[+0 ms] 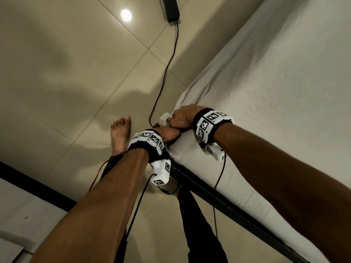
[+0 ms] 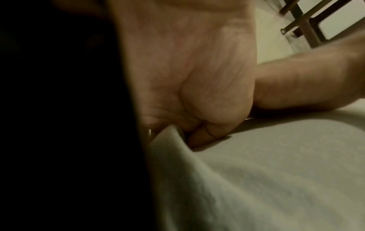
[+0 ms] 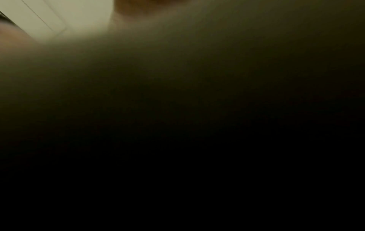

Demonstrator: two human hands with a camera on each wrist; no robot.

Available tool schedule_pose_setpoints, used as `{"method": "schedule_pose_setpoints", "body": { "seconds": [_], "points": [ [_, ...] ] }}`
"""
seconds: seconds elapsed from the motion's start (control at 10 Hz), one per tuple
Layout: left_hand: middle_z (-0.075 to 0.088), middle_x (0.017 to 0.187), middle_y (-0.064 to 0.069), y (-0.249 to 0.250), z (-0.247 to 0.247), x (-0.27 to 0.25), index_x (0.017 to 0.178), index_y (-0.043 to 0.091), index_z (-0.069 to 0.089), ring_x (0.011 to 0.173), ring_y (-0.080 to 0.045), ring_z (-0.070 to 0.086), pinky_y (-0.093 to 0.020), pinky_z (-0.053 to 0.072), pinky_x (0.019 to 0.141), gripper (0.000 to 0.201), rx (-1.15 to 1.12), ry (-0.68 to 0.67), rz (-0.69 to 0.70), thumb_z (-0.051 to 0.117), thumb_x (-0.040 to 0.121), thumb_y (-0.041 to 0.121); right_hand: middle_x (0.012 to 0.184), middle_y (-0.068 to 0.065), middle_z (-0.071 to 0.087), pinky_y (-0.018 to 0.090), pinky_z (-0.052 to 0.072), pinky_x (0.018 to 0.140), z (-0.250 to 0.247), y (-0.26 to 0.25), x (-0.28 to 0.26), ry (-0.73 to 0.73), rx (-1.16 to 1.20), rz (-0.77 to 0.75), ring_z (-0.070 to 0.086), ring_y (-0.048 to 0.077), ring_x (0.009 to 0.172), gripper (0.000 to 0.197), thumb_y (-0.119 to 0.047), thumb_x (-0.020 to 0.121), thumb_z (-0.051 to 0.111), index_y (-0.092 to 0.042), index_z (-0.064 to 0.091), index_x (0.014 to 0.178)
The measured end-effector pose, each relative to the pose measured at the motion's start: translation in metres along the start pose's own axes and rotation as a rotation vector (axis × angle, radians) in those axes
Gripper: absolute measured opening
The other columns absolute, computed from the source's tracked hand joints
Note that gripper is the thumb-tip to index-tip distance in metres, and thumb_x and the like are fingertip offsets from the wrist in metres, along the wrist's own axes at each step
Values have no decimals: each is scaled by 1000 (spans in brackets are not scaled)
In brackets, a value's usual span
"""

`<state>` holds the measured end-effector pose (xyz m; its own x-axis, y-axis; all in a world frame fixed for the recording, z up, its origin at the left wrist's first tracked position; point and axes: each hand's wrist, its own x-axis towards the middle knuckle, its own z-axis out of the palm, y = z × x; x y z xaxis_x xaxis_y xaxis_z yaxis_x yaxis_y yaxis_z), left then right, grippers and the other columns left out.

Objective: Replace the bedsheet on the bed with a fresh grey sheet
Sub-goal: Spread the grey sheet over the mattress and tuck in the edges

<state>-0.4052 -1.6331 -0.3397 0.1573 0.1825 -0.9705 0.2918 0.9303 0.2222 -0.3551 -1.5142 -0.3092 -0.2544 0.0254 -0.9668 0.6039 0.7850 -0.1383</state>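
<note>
While both hands work at the near corner of the bed, the person stands on the tiled floor [image 1: 66, 73] just left of it. The right hand [image 1: 183, 116] lies on top of the corner with its fingers curled down into the pale sheet [image 1: 275, 82], gripping a bunch of cloth. The left hand [image 1: 170, 133] sits just below and touching it, against the side of the mattress; in the left wrist view its fingers [image 2: 199, 137] are folded in, pinching a raised fold of the sheet [image 2: 256, 171]. The right wrist view is almost wholly dark and adds nothing about that grip.

The sheet covers the bed smoothly toward the far right, with creases fanning out from the corner. The dark bed frame [image 1: 218, 198] runs along under the mattress edge. Whether this pale cloth is the old sheet or the fresh grey one cannot be settled from its colour in this light; no other sheet is in sight.

The step in hand looks like work on the corner, either freeing it or fitting it. The next move probably calls for a firm pull, with the mattress corner raised enough for the cloth to slip past.

A black cable [image 1: 169, 59] runs across the floor to a dark box [image 1: 171, 8] at the far side. The wrist bands [image 1: 210, 122] carry black-and-white square code markers; no brand or readable words show.
</note>
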Motion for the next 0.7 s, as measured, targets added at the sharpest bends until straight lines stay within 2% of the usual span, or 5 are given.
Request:
{"method": "schedule_pose_setpoints", "body": {
  "seconds": [0.2, 0.3, 0.4, 0.5, 0.7],
  "points": [
    [47, 148, -27, -1, -4, -9, 143, -4, 47, 137, -41, 45, -42, 37, 112, 45, 170, -3, 43, 47, 104, 18, 135, 17, 66, 41, 42, 101, 2, -3, -15, -5, -79, -73, 62, 33, 121, 49, -46, 102, 40, -13, 67, 125],
    [64, 127, -21, -1, -11, -27, 117, 9, 62, 116, -37, 62, -40, 50, 98, 47, 347, -45, 112, 59, 74, 30, 146, 15, 59, 47, 24, 119, 2, -6, -10, -52, -114, -27, 53, 29, 135, 57, -52, 100, 38, -14, 61, 135],
    [70, 109, -16, -2, -23, -39, 105, 10, 67, 96, -34, 67, -39, 57, 88, 47, 456, 8, 146, 67, 64, 33, 157, 12, 48, 51, 8, 127, 6, -14, -12, -106, -129, -4, 39, 28, 149, 63, -54, 102, 34, -15, 51, 149],
    [68, 99, -12, -3, -39, -49, 103, 9, 71, 90, -32, 66, -38, 56, 81, 36, 560, 222, 267, 82, 75, 28, 163, 9, 41, 55, 1, 128, 3, -20, -19, -125, -148, -15, 31, 27, 154, 63, -51, 105, 32, -14, 44, 154],
    [65, 94, -9, 9, -20, -58, 82, 16, 64, 84, -26, 57, -29, 41, 74, 18, 620, -9, 167, 68, 90, 32, 163, 12, 39, 54, 1, 128, 0, -18, -32, -115, -172, -9, 31, 28, 154, 62, -49, 106, 35, -10, 43, 154]
  ]
}}
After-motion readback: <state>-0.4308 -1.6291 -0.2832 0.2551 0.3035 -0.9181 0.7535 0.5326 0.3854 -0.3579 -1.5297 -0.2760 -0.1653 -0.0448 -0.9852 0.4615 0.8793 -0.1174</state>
